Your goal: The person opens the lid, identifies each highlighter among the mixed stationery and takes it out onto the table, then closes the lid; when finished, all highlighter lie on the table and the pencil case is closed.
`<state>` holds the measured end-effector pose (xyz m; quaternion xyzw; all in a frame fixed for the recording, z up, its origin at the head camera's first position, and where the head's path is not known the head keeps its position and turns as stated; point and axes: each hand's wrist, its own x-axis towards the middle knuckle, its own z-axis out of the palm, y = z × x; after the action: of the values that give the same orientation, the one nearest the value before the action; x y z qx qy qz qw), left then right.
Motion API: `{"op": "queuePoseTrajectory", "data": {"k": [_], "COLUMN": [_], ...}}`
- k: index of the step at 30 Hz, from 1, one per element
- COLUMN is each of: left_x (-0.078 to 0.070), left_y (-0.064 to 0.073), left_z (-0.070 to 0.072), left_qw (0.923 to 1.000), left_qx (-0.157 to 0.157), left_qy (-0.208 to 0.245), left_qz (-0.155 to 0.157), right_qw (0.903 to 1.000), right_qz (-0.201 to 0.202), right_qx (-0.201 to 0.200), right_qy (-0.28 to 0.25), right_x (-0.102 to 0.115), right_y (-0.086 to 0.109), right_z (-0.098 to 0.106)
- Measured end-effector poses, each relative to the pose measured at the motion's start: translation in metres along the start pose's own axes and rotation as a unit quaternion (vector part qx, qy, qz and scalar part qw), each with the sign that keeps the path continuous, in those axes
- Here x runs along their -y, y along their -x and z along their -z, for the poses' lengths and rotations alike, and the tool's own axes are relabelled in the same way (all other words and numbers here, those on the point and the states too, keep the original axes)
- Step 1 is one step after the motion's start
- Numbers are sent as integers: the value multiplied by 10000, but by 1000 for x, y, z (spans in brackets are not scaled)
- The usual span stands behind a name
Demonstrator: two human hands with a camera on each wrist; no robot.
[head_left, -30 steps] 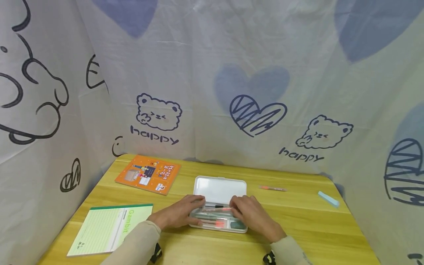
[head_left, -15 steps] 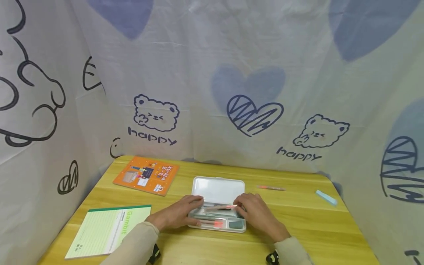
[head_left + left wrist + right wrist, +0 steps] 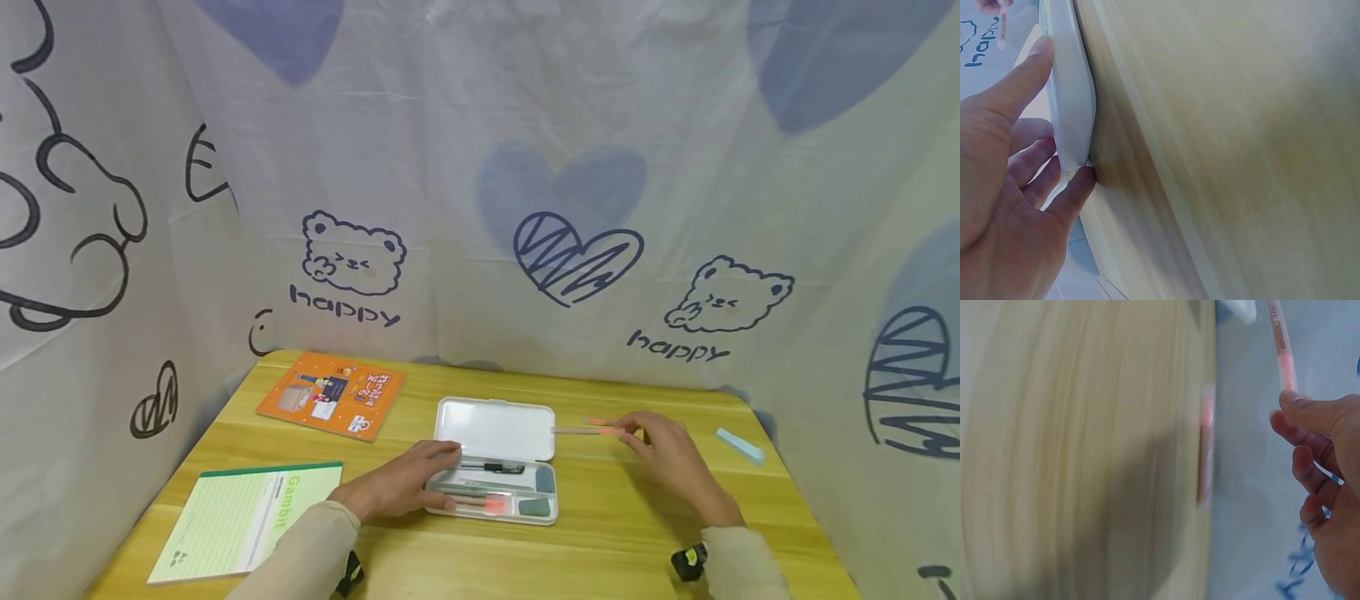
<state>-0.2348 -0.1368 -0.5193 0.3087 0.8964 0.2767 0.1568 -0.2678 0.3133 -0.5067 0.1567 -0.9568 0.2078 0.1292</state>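
Observation:
A white pencil case (image 3: 495,429) lies with its lid raised. My left hand (image 3: 401,483) grips its left end; in the left wrist view, the thumb (image 3: 1025,72) presses one long side while fingers curl at the corner. Inside are a black pen (image 3: 504,468), pink-ended pens (image 3: 472,502) and two blue-green blocks (image 3: 534,507). Right of the case, my right hand (image 3: 667,454) pinches the pink end of a slim pen (image 3: 1280,337) between thumb and index finger, above the table. A similar pen (image 3: 1205,450) lies on the table, partly hidden in the head view.
An orange booklet (image 3: 330,396) is at the back left, and a green-edged notebook (image 3: 247,521) at the front left. Near the right edge lies a light-blue strip (image 3: 740,446). A printed cloth (image 3: 465,167) hangs behind the wooden table (image 3: 585,558).
My right hand has lifted the pink-ended pen out of the pencil case and carried it right, beside the pen on the table. The left hand has stayed on the case.

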Motion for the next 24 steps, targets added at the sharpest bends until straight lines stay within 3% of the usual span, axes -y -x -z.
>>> {"op": "queuePoseTrajectory", "data": {"k": [5, 12, 24], "left_x": [1, 3, 2], "left_y": [1, -1, -1], "left_z": [0, -1, 0], "left_qw": [10000, 10000, 9999], "left_qx": [-8, 9, 47], "left_qy": [3, -64, -83], "left_qz": [2, 16, 56], "right_qw": [9990, 9929, 9860], "right_qz": [-341, -890, -1173], "right_qx": [101, 540, 923], "right_qy": [-267, -568, -739], "right_x": [-31, -59, -76], "right_y": [6, 10, 12], "right_z": [3, -3, -12]}}
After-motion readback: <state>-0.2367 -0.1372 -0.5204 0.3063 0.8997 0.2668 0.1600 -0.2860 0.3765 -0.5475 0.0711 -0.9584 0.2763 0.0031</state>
